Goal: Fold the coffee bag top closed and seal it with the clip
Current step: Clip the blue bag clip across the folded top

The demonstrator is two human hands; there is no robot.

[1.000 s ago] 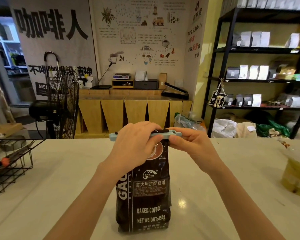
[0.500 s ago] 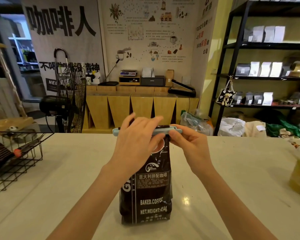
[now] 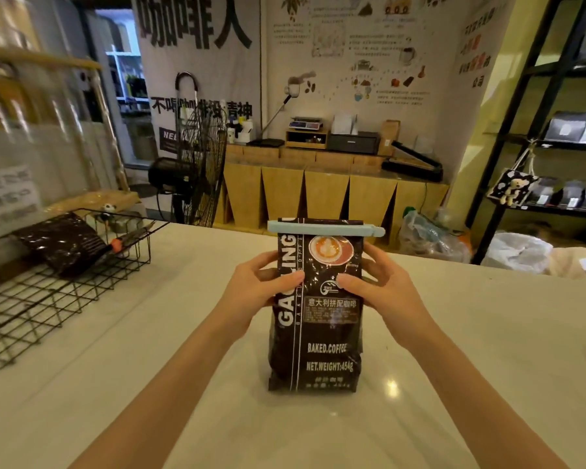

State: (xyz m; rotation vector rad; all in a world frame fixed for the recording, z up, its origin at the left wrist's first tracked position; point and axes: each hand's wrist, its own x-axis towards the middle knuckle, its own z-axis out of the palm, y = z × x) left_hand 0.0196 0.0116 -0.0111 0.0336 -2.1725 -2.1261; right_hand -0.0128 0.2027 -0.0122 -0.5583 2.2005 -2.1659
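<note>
A dark brown coffee bag [image 3: 318, 333] stands upright on the white counter [image 3: 471, 350], its label facing me. A long pale blue clip [image 3: 325, 229] is clamped across the folded top of the bag, level and sticking out past both sides. My left hand [image 3: 261, 286] grips the bag's left side below the clip, thumb on the front. On the right side my right hand [image 3: 376, 286] holds the bag the same way. Neither hand touches the clip.
A black wire basket [image 3: 65, 292] sits on the counter at the left, holding another dark bag [image 3: 61, 242] and an orange-handled tool [image 3: 122, 242]. Beyond the counter stand a floor fan [image 3: 200, 164], a wooden sideboard and black shelving on the right.
Both hands have left the clip and dropped to the bag's sides. The clip now stays clamped on the folded top by itself. The view has shifted toward the left.
</note>
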